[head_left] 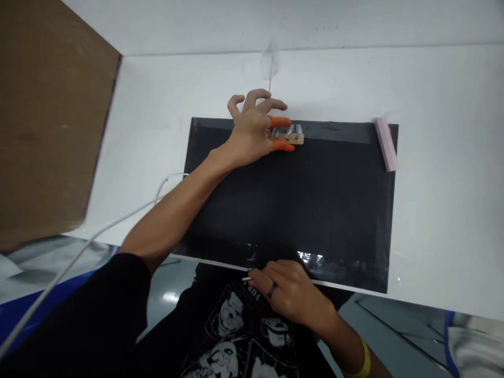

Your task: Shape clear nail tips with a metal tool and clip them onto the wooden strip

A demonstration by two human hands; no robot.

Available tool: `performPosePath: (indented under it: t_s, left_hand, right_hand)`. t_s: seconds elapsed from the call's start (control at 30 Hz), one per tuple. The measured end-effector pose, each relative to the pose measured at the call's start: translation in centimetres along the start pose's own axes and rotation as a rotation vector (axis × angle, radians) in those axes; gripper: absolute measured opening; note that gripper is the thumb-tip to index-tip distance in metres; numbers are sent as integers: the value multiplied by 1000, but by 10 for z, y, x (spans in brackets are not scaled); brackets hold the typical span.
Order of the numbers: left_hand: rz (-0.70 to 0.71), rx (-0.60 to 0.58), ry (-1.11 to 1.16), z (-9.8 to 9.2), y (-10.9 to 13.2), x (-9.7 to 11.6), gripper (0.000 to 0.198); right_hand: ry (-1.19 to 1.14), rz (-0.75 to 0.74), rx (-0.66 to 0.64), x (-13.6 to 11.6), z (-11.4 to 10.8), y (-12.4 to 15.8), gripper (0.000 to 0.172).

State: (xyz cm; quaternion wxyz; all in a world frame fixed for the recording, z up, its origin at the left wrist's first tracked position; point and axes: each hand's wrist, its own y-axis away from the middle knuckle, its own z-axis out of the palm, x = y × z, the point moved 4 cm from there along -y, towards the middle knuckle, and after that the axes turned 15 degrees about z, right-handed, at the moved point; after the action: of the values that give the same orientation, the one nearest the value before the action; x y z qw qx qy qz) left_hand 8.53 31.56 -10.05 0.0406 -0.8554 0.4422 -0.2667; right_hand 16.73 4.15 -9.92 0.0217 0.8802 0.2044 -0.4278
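Note:
My left hand point(254, 131) reaches to the back edge of the black mat point(315, 205). Its thumb and index finger wear orange finger cots and close from both sides on a small wooden rack point(299, 140). Several clear, upright plastic pieces point(289, 131) stand in this rack, partly hidden by the fingers. The other fingers are raised and curled apart. At the table's front edge, my right hand point(289, 289) is closed with a dark ring on one finger. A thin white stick-like end point(247, 279) pokes out of its fingertips; the remainder is hidden.
A pink bar point(386, 144) lies across the mat's right back corner. Behind my left hand, something clear point(270, 63) with a thin stem lies on the white table point(441, 210). A white cable point(118, 220) runs beneath my left forearm. A brown panel point(51, 121) stands at left.

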Motion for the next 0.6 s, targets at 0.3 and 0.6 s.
performPosePath:
  t_s: [0.3, 0.6]
  left_hand:
    - [22, 20, 91, -18, -15, 19, 49]
    - [91, -44, -33, -5, -24, 19, 18]
  right_hand:
    - [-6, 1, -1, -1, 8, -5, 13]
    - [-20, -10, 37, -4, 20, -2, 16]
